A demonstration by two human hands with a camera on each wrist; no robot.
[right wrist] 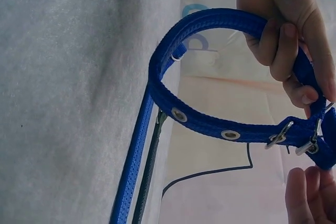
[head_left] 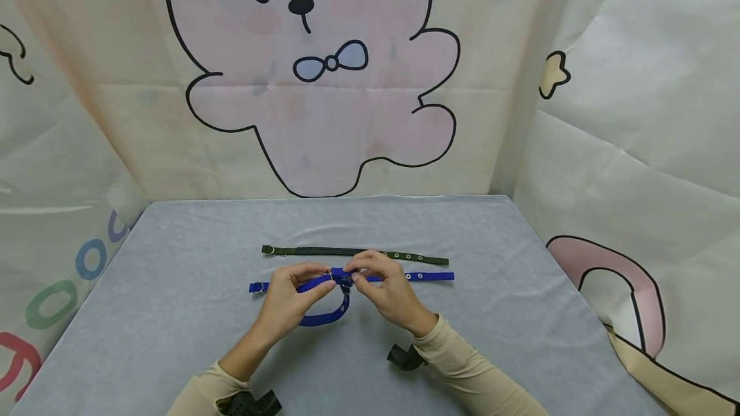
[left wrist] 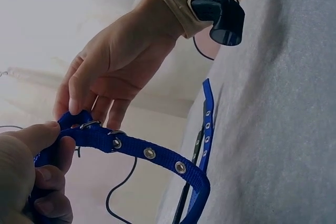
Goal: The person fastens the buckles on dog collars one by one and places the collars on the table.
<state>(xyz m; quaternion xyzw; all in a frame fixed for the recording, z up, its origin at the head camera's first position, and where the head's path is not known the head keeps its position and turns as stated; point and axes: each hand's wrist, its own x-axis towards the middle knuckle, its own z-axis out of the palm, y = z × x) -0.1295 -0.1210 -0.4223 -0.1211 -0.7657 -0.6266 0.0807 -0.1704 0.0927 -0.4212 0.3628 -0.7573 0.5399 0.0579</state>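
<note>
A blue collar (right wrist: 194, 121) with metal eyelets and a buckle is bent into a loop in midair, its strap running through the metal hardware. My left hand (head_left: 286, 297) grips the band just beside the buckle, fingers curled round it in the right wrist view. On the other side, my right hand (head_left: 390, 291) pinches the strap near the buckle with thumb and fingertips. Behind the hands a second blue collar (head_left: 430, 277) lies stretched out flat, partly hidden by them. Farther back a dark green collar (head_left: 329, 251) lies straight, roughly parallel to it.
A grey cloth-covered table (head_left: 191, 262) spreads beneath the hands. Printed curtains (head_left: 480, 133) enclose its back and sides. Black wrist mounts (head_left: 405, 357) sit by both sleeves, close above the table's near part.
</note>
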